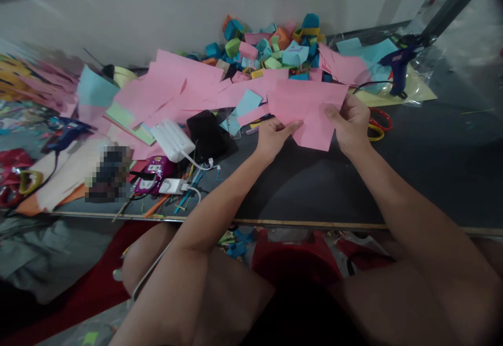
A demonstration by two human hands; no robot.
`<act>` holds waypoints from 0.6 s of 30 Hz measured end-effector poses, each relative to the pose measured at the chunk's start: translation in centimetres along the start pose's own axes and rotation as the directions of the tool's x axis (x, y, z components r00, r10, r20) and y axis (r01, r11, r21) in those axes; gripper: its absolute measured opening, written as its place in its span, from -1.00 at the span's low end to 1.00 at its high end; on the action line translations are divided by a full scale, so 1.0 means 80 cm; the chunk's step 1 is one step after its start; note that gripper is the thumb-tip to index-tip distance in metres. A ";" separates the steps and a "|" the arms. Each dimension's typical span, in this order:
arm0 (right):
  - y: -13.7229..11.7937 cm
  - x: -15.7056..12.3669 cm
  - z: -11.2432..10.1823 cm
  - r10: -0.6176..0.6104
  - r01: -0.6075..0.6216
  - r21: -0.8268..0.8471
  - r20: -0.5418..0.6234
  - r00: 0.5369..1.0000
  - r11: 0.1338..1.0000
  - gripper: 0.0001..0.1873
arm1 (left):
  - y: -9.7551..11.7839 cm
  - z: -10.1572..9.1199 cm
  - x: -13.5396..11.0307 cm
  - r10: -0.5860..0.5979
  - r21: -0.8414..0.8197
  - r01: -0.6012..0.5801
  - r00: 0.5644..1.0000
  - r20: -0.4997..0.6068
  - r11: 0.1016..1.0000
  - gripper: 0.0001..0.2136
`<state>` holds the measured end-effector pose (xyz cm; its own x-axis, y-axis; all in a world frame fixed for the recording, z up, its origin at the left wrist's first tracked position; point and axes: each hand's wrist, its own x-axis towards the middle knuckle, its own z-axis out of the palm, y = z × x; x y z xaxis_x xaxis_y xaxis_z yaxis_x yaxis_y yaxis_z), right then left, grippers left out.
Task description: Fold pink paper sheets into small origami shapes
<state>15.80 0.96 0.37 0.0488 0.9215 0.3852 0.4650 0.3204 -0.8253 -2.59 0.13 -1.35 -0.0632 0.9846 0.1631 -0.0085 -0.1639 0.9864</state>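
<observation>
A pink paper sheet point(306, 107) lies on the dark table point(314, 183) in front of me, and both my hands pinch its near edge. My left hand point(273, 136) grips the sheet's lower left corner with thumb on top. At the sheet's right side, my right hand point(351, 120) is closed on the paper, fingers curled over the edge. More pink sheets point(176, 89) spread out to the left behind it.
A heap of small folded coloured paper pieces point(271, 44) sits at the back. A blue glue gun point(398, 65) lies at back right, red and yellow scissors point(379, 123) beside my right hand. A white power bank point(173, 139), black pouch point(206, 133) and cables lie left.
</observation>
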 end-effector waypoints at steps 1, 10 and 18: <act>0.000 0.000 0.000 0.002 -0.002 -0.005 0.000 1.000 1.000 -0.26 | -0.001 -0.001 0.000 0.007 0.007 -0.007 1.000 -0.003 1.000 -0.56; 0.009 0.002 0.003 -0.053 0.052 0.086 0.016 0.998 0.995 -0.27 | -0.014 -0.004 0.006 0.071 -0.043 -0.072 0.997 -0.014 0.997 -0.41; 0.029 0.008 0.006 -0.106 0.113 0.182 -0.050 0.993 0.977 -0.33 | -0.008 -0.003 0.006 0.104 0.072 -0.097 0.991 -0.086 0.993 -0.34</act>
<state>16.48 2.40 -1.53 0.0432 0.8703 0.4906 0.2984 0.4574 -0.8377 -2.84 0.67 -1.90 -0.1499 0.9533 0.2622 0.0699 -0.2543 0.9646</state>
